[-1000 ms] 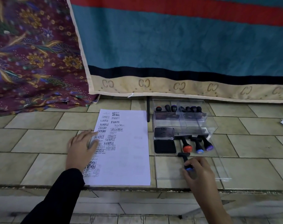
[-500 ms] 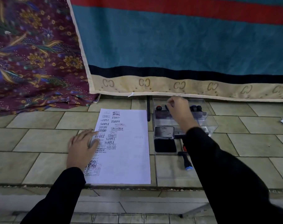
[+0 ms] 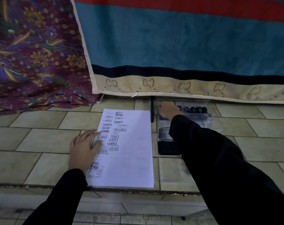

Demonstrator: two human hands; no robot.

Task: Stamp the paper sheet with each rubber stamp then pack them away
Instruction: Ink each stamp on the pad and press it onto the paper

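Your left hand (image 3: 84,150) lying flat, fingers spread, pressing left edge of paper sheet (image 3: 134,159) on tiled table (image 3: 40,143). Sheet sitting near centre, its left half crowded with black imprints. Your right hand (image 3: 168,109) reaching into clear box (image 3: 217,125) at far right, fingers curling down; whether it's gripping anything, cannot tell. Rubber stamps (image 3: 197,109) standing in row inside box, just right of that hand. Open ink pad (image 3: 168,148) lying at near side of box.

Home: tiled ledge (image 3: 40,140), hung blanket (image 3: 178,38)
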